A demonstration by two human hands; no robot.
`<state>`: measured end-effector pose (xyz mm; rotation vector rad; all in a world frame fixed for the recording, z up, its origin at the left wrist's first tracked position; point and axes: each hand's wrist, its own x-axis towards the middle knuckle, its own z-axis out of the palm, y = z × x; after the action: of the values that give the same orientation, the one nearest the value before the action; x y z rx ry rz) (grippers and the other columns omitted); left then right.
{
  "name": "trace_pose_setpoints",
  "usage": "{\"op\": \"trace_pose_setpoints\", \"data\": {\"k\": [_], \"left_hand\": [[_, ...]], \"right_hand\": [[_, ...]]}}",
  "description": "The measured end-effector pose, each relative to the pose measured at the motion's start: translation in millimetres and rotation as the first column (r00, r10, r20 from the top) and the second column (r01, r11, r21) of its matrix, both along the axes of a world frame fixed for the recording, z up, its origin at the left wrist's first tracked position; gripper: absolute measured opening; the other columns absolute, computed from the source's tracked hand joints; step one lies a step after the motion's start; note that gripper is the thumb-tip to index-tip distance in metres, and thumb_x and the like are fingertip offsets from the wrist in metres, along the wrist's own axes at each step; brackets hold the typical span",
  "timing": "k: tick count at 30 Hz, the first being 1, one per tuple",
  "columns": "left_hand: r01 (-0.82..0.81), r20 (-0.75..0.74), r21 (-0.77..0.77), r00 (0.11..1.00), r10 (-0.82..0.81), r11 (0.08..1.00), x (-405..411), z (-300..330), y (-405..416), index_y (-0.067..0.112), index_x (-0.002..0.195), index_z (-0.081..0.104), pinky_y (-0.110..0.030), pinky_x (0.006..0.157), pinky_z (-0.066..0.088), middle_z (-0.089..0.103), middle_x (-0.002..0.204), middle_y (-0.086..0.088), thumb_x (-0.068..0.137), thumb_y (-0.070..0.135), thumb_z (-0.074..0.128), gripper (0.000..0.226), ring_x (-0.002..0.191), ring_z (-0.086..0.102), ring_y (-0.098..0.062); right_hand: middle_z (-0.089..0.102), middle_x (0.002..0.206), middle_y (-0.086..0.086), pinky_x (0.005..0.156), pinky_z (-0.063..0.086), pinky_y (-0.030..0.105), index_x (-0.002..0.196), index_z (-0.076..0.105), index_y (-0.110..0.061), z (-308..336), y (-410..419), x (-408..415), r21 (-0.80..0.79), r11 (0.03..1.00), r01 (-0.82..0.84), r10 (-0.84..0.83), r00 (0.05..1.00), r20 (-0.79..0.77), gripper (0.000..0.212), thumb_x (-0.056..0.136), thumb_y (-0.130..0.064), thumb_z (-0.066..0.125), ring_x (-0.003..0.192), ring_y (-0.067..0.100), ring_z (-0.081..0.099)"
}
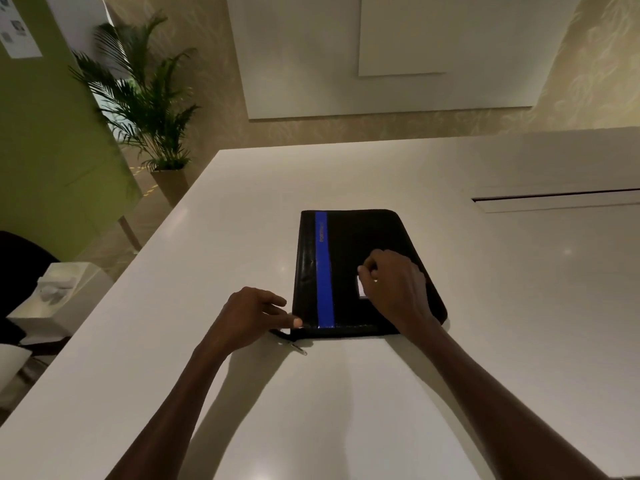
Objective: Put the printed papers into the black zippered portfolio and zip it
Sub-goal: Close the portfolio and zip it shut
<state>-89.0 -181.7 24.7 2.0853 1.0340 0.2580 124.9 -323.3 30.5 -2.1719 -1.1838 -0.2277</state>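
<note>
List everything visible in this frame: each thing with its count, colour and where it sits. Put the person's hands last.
portfolio: one, black with a blue stripe, closed flat, mid-table
zipper pull: one, silver, at the portfolio's near left corner
table: one, white, fills the foreground
potted palm: one, green, on the floor beyond the table's left corner
tissue box: one, white, left of the table
left hand: fingertips touching the portfolio's near left corner
right hand: fingers curled, resting on the cover
</note>
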Motion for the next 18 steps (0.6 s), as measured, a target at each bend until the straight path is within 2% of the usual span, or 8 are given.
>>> {"op": "trace_pose_setpoints", "data": {"k": [3,5,7,9,11,14,18], "left_hand": [[0.113,-0.040,0.008,0.993,-0.113,0.994,-14.9,-3.7,-4.5,0.033,0.095,0.072,-0.016,0.074,0.048,0.076,0.081,0.015,0.055,0.040,0.090,0.044,0.080,0.068,0.007],[0.154,-0.045,0.055,0.987,-0.152,0.987,-19.7,-8.4,-7.0,0.036,0.087,0.074,-0.020,0.075,0.052,0.075,0.081,0.015,0.062,0.030,0.089,0.030,0.079,0.068,0.006],[0.164,-0.039,0.121,0.986,-0.160,0.979,-22.1,-11.4,-9.1,0.035,0.082,0.077,-0.025,0.075,0.055,0.075,0.078,0.017,0.067,0.029,0.085,0.017,0.077,0.068,0.004],[0.168,-0.027,0.144,0.986,-0.166,0.975,-23.6,-12.9,-10.9,0.033,0.082,0.078,-0.027,0.074,0.055,0.074,0.077,0.016,0.071,0.029,0.082,0.013,0.077,0.067,0.002],[0.177,-0.019,0.152,0.984,-0.177,0.972,-24.3,-14.4,-12.1,0.034,0.082,0.077,-0.025,0.073,0.055,0.074,0.078,0.015,0.073,0.028,0.080,0.011,0.076,0.067,0.002],[0.183,-0.007,0.151,0.983,-0.184,0.971,-25.2,-17.0,-13.2,0.036,0.080,0.075,-0.020,0.069,0.053,0.073,0.077,0.014,0.075,0.026,0.079,0.012,0.077,0.065,0.005],[0.176,0.001,0.165,0.984,-0.179,0.970,-24.2,-20.0,-13.9,0.036,0.080,0.075,-0.013,0.065,0.048,0.073,0.075,0.014,0.076,0.026,0.079,0.011,0.078,0.064,0.007]], "right_hand": [[0.059,0.064,-0.006,0.053,0.038,0.017,0.075,0.061,-0.017,-1.3,-7.9,-35.6,-0.065,0.990,-0.124,0.114,0.984,-0.135,0.023,0.091,-0.033,0.063,0.056,0.005,0.054],[0.061,0.065,-0.006,0.061,0.046,0.026,0.072,0.066,-0.018,-5.0,-12.0,-58.0,-0.141,0.971,-0.193,0.166,0.969,-0.185,0.024,0.086,-0.036,0.067,0.062,0.011,0.059],[0.068,0.076,-0.003,0.067,0.046,0.029,0.077,0.072,-0.018,-11.2,-14.4,-76.0,-0.231,0.943,-0.241,0.191,0.957,-0.219,0.023,0.083,-0.040,0.068,0.075,0.015,0.063],[0.069,0.082,-0.001,0.066,0.041,0.029,0.079,0.071,-0.020,-21.1,-14.5,-90.8,-0.285,0.918,-0.276,0.216,0.950,-0.226,0.024,0.081,-0.044,0.067,0.081,0.018,0.062],[0.064,0.079,0.000,0.062,0.039,0.030,0.075,0.065,-0.020,-30.8,-13.3,-102.5,-0.297,0.912,-0.283,0.226,0.951,-0.214,0.026,0.081,-0.045,0.065,0.079,0.020,0.059],[0.063,0.076,0.001,0.053,0.033,0.029,0.077,0.066,-0.019,-39.5,-9.0,-113.5,-0.254,0.932,-0.260,0.205,0.953,-0.224,0.025,0.085,-0.042,0.060,0.075,0.020,0.058],[0.059,0.068,0.001,0.059,0.041,0.030,0.065,0.054,-0.018,-42.8,-3.9,-121.3,-0.226,0.955,-0.191,0.130,0.957,-0.260,0.028,0.088,-0.033,0.055,0.074,0.025,0.061]]}}
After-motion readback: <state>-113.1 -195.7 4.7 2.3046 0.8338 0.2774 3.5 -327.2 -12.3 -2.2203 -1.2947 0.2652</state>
